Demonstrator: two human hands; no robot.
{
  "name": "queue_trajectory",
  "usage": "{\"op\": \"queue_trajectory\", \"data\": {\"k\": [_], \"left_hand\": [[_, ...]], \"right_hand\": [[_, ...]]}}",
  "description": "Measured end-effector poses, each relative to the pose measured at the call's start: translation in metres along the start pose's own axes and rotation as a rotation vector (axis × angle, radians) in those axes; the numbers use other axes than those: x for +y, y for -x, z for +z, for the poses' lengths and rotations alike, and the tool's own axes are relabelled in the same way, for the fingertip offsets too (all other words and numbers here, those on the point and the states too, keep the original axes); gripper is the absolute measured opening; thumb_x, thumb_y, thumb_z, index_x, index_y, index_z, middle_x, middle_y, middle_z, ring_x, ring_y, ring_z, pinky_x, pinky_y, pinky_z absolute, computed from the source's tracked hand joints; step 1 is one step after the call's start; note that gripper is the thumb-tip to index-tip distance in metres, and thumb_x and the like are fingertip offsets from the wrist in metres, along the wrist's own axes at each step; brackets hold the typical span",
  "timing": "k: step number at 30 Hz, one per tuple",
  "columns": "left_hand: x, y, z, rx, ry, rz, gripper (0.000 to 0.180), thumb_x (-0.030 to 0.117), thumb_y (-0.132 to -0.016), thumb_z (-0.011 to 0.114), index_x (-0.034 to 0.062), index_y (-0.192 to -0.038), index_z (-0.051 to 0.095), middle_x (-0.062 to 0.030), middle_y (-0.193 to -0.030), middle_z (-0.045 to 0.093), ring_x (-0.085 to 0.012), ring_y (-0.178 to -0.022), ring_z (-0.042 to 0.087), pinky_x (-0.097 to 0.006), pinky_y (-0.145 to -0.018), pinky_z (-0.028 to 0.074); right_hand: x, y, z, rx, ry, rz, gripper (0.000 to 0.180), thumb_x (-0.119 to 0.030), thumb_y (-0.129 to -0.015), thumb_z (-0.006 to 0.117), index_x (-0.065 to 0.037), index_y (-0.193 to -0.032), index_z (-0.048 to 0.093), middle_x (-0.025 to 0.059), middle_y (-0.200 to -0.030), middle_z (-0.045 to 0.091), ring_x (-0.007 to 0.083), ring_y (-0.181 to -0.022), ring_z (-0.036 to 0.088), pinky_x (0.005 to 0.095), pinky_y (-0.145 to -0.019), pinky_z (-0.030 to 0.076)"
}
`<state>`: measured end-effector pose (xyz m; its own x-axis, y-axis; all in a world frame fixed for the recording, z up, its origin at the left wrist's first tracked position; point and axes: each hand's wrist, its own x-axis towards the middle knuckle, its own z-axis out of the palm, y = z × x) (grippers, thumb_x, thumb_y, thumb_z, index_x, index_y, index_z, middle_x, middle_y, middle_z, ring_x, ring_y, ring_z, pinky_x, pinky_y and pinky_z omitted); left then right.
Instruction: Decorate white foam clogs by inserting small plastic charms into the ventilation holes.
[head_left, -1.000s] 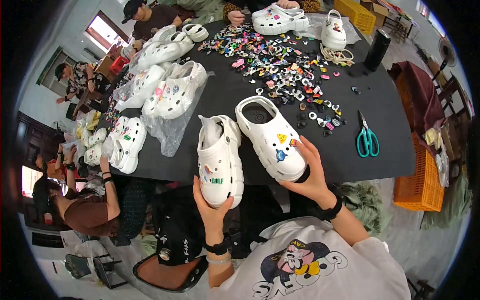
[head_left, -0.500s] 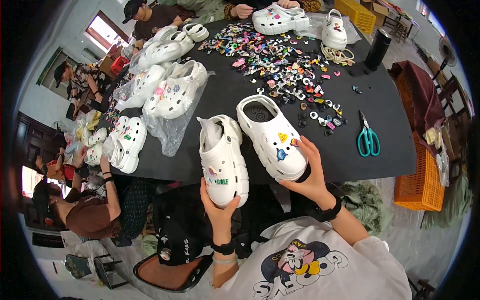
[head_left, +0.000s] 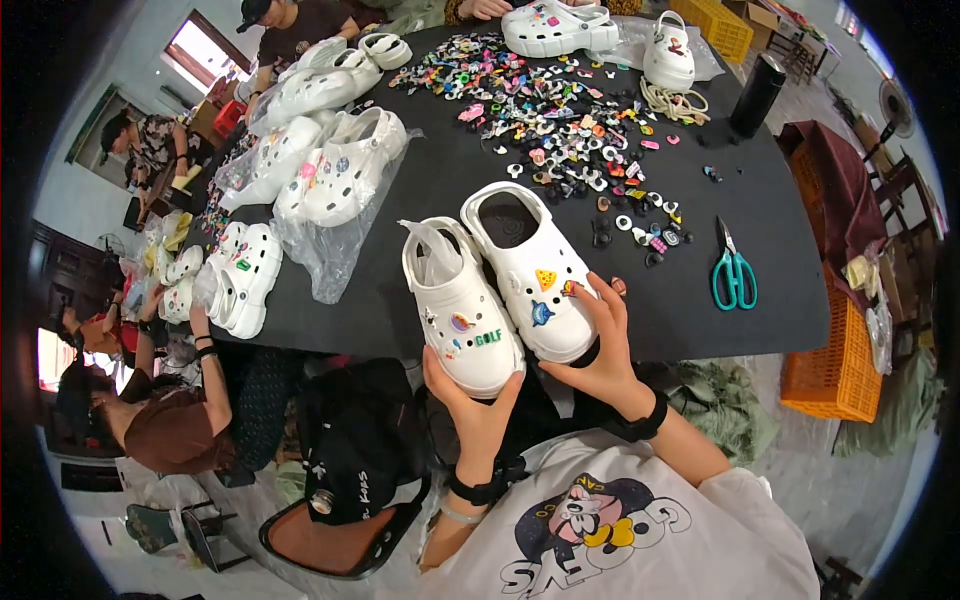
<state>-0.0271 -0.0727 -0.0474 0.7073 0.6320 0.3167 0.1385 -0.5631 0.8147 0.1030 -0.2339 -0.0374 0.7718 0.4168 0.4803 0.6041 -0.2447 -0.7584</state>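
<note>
Two white clogs lie side by side at the table's near edge, toes toward me. My left hand [head_left: 474,405] grips the toe of the left clog [head_left: 455,300], which carries a rainbow-coloured charm, green letter charms and crumpled clear plastic at its heel opening. Around the toe of the right clog [head_left: 525,265] my right hand [head_left: 605,345] is closed, thumb underneath and fingers on its outer side. That clog bears a pizza-slice charm [head_left: 546,279], a blue charm [head_left: 542,314] and another charm partly hidden by my fingers. The clogs touch along their inner sides.
A pile of small colourful charms [head_left: 560,125] spreads over the black table [head_left: 440,160]. Bagged white clogs [head_left: 340,165] stand to the left. Teal-handled scissors [head_left: 735,275] and a black bottle [head_left: 758,95] are at the right. Co-workers sit at the left and far sides.
My left hand has moved the left clog to the right and slightly away from me, against the other. The right clog has shifted a little left.
</note>
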Motion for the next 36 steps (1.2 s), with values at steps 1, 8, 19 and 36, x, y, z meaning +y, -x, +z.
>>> {"op": "queue_trajectory", "data": {"k": [1, 8, 19, 36], "left_hand": [[0.001, 0.000, 0.000, -0.002, 0.002, -0.006, 0.115, 0.017, -0.072, 0.087, 0.0006, -0.155, 0.009, -0.0215, -0.152, 0.018, -0.0342, -0.141, 0.027, -0.048, -0.116, 0.026], [-0.001, 0.001, -0.002, -0.016, 0.015, -0.014, 0.116, 0.018, -0.072, 0.086, 0.0013, -0.155, 0.007, -0.0222, -0.151, 0.017, -0.0358, -0.141, 0.026, -0.049, -0.115, 0.025], [-0.002, 0.000, -0.006, -0.035, 0.011, 0.005, 0.122, 0.020, -0.069, 0.090, -0.0006, -0.155, 0.006, -0.0258, -0.153, 0.011, -0.0419, -0.143, 0.019, -0.052, -0.116, 0.023], [-0.002, 0.001, -0.003, -0.013, -0.022, 0.043, 0.123, 0.028, -0.069, 0.091, -0.0039, -0.153, 0.007, -0.0294, -0.153, 0.009, -0.0449, -0.142, 0.015, -0.054, -0.115, 0.023]], "right_hand": [[0.001, 0.001, 0.001, 0.016, 0.030, -0.027, 0.102, -0.022, -0.058, 0.092, -0.009, -0.146, 0.043, 0.0216, -0.148, 0.034, 0.0403, -0.139, 0.032, 0.0517, -0.114, 0.028], [0.001, 0.006, 0.005, 0.068, 0.038, -0.080, 0.116, -0.023, -0.056, 0.092, -0.005, -0.151, 0.028, 0.0225, -0.147, 0.037, 0.0404, -0.136, 0.035, 0.0513, -0.111, 0.031], [0.016, 0.009, 0.000, -0.006, -0.002, -0.051, 0.093, -0.038, -0.071, 0.084, -0.002, -0.145, 0.040, 0.0227, -0.146, 0.037, 0.0386, -0.136, 0.033, 0.0511, -0.113, 0.029], [0.014, -0.016, 0.002, 0.157, -0.163, 0.088, 0.030, -0.010, -0.078, 0.081, -0.003, -0.092, 0.056, 0.0143, -0.118, 0.054, 0.0284, -0.117, 0.053, 0.0396, -0.098, 0.043]]}}
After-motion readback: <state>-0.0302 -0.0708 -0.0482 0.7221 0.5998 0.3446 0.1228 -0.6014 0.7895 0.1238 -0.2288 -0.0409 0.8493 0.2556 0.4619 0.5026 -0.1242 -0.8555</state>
